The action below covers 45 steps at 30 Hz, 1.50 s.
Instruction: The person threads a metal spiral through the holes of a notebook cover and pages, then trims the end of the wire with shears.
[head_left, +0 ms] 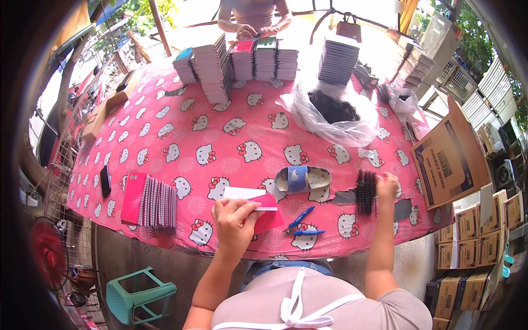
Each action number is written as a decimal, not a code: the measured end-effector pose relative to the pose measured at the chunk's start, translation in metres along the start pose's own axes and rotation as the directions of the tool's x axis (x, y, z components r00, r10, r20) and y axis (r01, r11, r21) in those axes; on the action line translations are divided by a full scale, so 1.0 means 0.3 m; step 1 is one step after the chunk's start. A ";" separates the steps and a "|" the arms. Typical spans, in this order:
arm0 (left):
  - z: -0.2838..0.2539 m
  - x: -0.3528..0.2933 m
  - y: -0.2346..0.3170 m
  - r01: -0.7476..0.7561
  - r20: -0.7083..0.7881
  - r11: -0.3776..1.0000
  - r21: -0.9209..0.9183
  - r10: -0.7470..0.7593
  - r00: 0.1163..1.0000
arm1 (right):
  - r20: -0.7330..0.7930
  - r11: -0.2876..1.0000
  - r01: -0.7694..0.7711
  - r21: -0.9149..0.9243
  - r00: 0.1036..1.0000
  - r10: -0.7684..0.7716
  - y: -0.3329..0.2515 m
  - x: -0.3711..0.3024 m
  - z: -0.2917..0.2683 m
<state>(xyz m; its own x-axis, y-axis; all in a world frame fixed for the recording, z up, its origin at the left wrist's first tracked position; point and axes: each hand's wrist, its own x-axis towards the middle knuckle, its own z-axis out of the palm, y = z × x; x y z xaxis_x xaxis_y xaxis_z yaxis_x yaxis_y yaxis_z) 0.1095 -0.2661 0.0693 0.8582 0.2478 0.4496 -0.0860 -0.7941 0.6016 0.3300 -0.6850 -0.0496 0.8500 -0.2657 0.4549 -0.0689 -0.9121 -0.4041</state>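
My left hand (234, 219) is closed on a small pink-covered notebook (268, 215), with white pages opened behind the cover and a punched strip along its edge. The notebook is just above the table's near edge. Off to the right, my right hand (388, 186) has its fingers curled together at the right side of a bunch of black spiral binding coils (365, 192). Between my hands lie blue-handled pliers (301, 218) with their handles spread. Beyond them sits a blue slipper (298, 179).
A stack of pink-covered notebooks (149, 201) and a phone (105, 181) are at the left. Far back, spiral-bound stacks (212, 69) stand before another person (256, 16). A plastic bag (330, 129) holds black coils. An open cardboard box (451, 157) is right; a green stool (140, 294) stands below.
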 end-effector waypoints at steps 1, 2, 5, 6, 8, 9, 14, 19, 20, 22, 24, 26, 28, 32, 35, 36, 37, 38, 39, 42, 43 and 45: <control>0.012 0.006 0.004 -0.011 -0.045 1.000 0.004 0.012 0.999 | 0.098 0.993 -0.039 -0.108 0.994 0.050 0.093 0.005 0.010; 0.012 0.006 0.008 -0.014 -0.094 1.000 0.019 0.016 0.995 | 0.197 0.976 -0.059 -0.210 0.975 0.102 0.141 -0.005 0.017; 0.014 0.011 0.024 -0.018 -0.075 0.995 0.097 0.025 0.997 | 0.242 0.985 0.079 -0.153 0.969 -0.040 0.190 -0.023 0.023; 0.012 0.007 0.028 -0.006 -0.066 0.991 0.135 0.016 0.998 | 0.174 0.993 0.063 -0.102 0.984 -0.045 0.151 -0.023 0.017; -0.003 -0.009 0.014 0.005 -0.068 0.991 0.132 0.004 0.998 | 0.049 0.998 0.059 0.021 0.997 -0.060 -0.115 -0.022 -0.114; 0.000 -0.015 -0.004 -0.004 -0.037 0.994 0.109 0.008 0.999 | 0.057 0.958 0.234 0.163 0.968 -0.246 -0.264 -0.055 -0.193; -0.008 0.009 0.007 -0.019 -0.035 0.998 0.066 0.022 0.999 | 0.242 0.538 0.237 0.809 0.700 -0.672 -0.781 -0.375 -0.327; -0.006 -0.001 0.001 -0.009 -0.047 1.000 0.017 0.010 0.999 | 0.209 0.507 0.231 0.830 0.715 -0.667 -0.829 -0.374 -0.320; 0.001 -0.004 -0.002 -0.010 -0.055 1.000 0.010 0.011 0.998 | 0.206 0.499 0.236 0.833 0.705 -0.678 -0.835 -0.369 -0.319; 0.006 -0.004 -0.005 -0.025 -0.075 1.000 0.018 0.026 0.997 | 0.201 0.484 0.247 0.839 0.687 -0.699 -0.851 -0.355 -0.320; 0.006 -0.004 -0.006 -0.030 -0.087 0.999 0.022 0.032 0.996 | 0.268 0.454 0.159 0.877 0.623 -0.735 -0.860 -0.346 -0.323; 0.005 -0.005 -0.005 -0.024 -0.092 1.000 0.015 0.025 0.995 | 0.348 0.452 0.069 0.889 0.538 -0.768 -0.859 -0.329 -0.317; 0.007 -0.003 0.001 -0.021 -0.105 1.000 0.024 0.023 0.994 | 0.438 0.478 -0.014 0.878 0.428 -0.791 -0.841 -0.303 -0.302; 0.016 -0.008 -0.005 -0.018 -0.107 1.000 0.022 0.020 0.994 | 0.563 0.642 0.010 0.766 0.470 -0.679 -0.875 -0.346 -0.346; 0.013 -0.018 -0.016 -0.019 -0.103 1.000 0.015 0.020 0.994 | 0.305 0.521 0.433 0.736 0.475 -0.826 -0.895 -0.359 -0.361; 0.015 -0.019 -0.016 -0.018 -0.103 1.000 0.020 0.020 0.995 | 0.304 0.532 0.435 0.726 0.490 -0.817 -0.906 -0.365 -0.366; 0.016 -0.021 -0.015 -0.016 -0.102 1.000 0.025 0.019 0.995 | 0.302 0.542 0.437 0.718 0.505 -0.808 -0.922 -0.374 -0.372; 0.016 -0.021 -0.014 -0.017 -0.103 0.999 0.030 0.020 0.994 | 0.298 0.552 0.440 0.709 0.522 -0.799 -0.932 -0.378 -0.375; 0.014 -0.024 -0.016 -0.015 -0.096 0.999 0.036 0.018 0.995 | 0.308 0.531 0.448 0.719 0.479 -0.822 -0.930 -0.374 -0.369; 0.007 -0.041 -0.026 -0.017 -0.082 0.999 0.032 0.019 0.996 | 0.381 0.528 0.412 0.743 0.388 -0.839 -0.850 -0.305 -0.275; 0.008 -0.045 -0.033 -0.029 -0.076 0.999 0.014 0.030 0.997 | 0.368 0.589 0.512 0.625 0.471 -0.801 -0.805 -0.239 -0.217; 0.001 -0.045 -0.024 -0.035 -0.076 0.999 -0.003 0.035 0.996 | 0.329 0.636 0.650 0.416 0.545 -0.772 -0.697 -0.181 -0.091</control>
<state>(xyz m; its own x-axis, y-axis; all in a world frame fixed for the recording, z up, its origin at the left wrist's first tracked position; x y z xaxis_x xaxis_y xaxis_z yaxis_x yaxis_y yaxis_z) 0.0989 -0.2638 0.0586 0.8135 0.2614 0.5196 -0.1180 -0.8006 0.5875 0.2839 -0.4883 0.0320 0.6877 0.6616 0.2989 0.7260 -0.6227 -0.2919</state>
